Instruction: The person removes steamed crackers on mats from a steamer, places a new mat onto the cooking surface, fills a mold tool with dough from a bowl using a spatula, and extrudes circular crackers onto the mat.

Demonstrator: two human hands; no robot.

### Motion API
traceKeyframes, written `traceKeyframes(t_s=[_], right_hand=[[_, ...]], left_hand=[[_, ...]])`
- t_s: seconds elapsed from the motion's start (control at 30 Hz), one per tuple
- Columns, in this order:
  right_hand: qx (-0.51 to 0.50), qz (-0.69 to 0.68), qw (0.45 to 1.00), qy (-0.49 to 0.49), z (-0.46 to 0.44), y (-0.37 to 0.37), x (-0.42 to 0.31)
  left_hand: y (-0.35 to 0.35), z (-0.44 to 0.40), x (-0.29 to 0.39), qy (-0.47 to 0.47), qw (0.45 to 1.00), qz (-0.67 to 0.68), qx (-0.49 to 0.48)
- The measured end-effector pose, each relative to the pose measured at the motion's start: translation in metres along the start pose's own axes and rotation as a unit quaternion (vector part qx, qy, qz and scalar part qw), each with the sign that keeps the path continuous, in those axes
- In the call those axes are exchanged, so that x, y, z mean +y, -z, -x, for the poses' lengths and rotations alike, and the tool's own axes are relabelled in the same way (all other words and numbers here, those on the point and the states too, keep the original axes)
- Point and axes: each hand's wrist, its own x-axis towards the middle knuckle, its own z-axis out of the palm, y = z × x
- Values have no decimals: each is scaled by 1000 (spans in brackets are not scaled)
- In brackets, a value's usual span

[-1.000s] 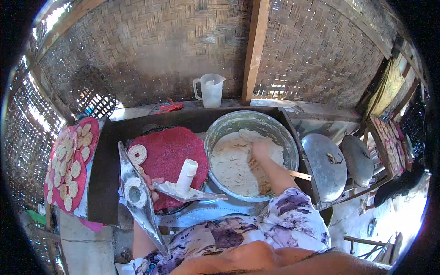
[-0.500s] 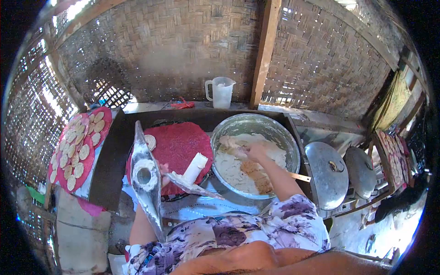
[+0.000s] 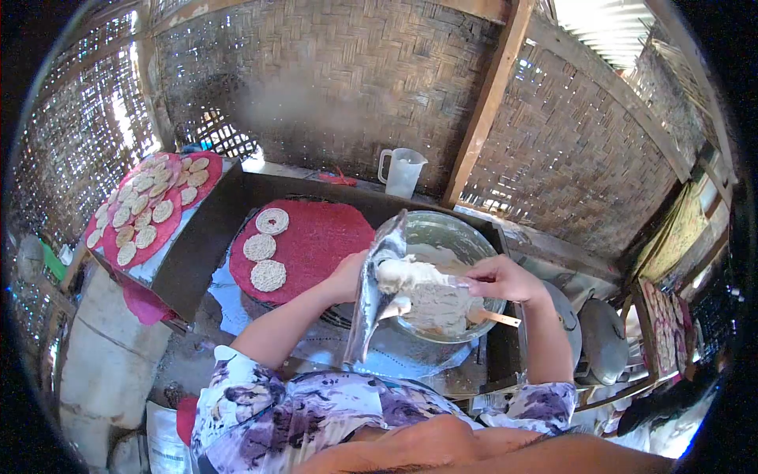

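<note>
A wooden press (image 3: 367, 304), dusted with white, is held up over the left rim of the large metal basin (image 3: 482, 237). My left hand (image 3: 347, 276) grips it from the left side, its fingers partly hidden behind the wood. With closed fingers my right hand (image 3: 505, 279) holds a thin tool loaded with pale dough (image 3: 414, 274) against the press opening. More dough (image 3: 442, 308) lies in the basin below, beside a flat wooden handle (image 3: 499, 318). On the round red sheet (image 3: 324, 245) to the left rest three pale dough rounds (image 3: 260, 247).
A plastic jug (image 3: 403, 172) stands behind the basin. Many dough rounds lie on red sheets (image 3: 207, 186) at the far left. Two metal lids (image 3: 604, 340) are at the right, near another tray of rounds (image 3: 663, 328). A dark raised edge (image 3: 304, 188) surrounds the work area.
My left hand has brought the press rightward to the basin. My right hand has lifted dough out of the basin to the press. The view has shifted, and three rounds now show fully.
</note>
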Motion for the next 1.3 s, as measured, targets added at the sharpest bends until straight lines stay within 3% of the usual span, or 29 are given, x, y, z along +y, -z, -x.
traceKeyframes(t_s=[0.03,0.13,0.23,0.33,0.43,0.53,0.57,0.67,0.77,0.87,1.13,1.23,1.3], right_hand=[[13,90,994,53,-3,3,-7],[32,350,935,45,-10,26,-67],[84,482,854,179,-23,19,-92],[86,578,777,233,-30,-15,-108],[131,708,637,275,-25,-61,-109],[98,691,665,267,-13,-60,-107],[122,648,701,272,-10,-54,-103],[151,616,753,178,14,-25,-112],[253,593,753,132,23,-9,-109],[294,571,755,136,18,-2,-94],[159,543,804,185,-5,-30,-64],[134,595,767,198,-14,-49,-60],[123,583,783,181,-12,-45,-59]], left_hand=[[-1,1,4,0,1000,5,-5],[-6,4,15,-17,1000,0,-3],[-21,4,6,-41,999,26,18],[-28,4,10,-38,996,68,52],[-35,2,6,-12,988,133,76],[-29,4,4,-6,994,-1,106],[-34,-2,-16,-11,995,-24,97],[-41,-13,-51,-24,991,29,132],[-32,-14,-47,-6,991,3,135],[-40,-18,-45,14,992,6,126],[-50,-23,0,-6,992,-80,93],[-50,-25,2,15,991,-114,70],[-47,-28,-11,16,993,-111,49]])
